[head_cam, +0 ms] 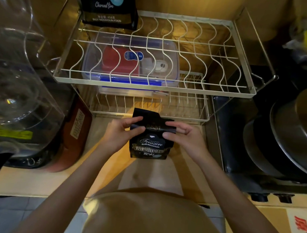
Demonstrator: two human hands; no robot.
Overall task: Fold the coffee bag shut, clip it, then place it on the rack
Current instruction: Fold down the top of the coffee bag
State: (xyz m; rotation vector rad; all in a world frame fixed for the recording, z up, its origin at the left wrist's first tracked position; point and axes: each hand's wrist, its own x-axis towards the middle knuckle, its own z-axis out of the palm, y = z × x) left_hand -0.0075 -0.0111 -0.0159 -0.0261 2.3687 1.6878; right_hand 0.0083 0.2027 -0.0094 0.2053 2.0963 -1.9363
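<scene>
A small black coffee bag with white lettering stands upright on the counter in front of the wire rack. My left hand pinches the bag's top left corner, and my right hand pinches the top right. The top of the bag is bent over between my fingers. A larger black coffee bag stands on the back left of the rack's upper shelf. I see no clip in view.
A clear lidded box with blue latches sits under the upper shelf. A clear plastic appliance stands at the left, next to a brown pot. Dark pans are stacked on a black stove at the right.
</scene>
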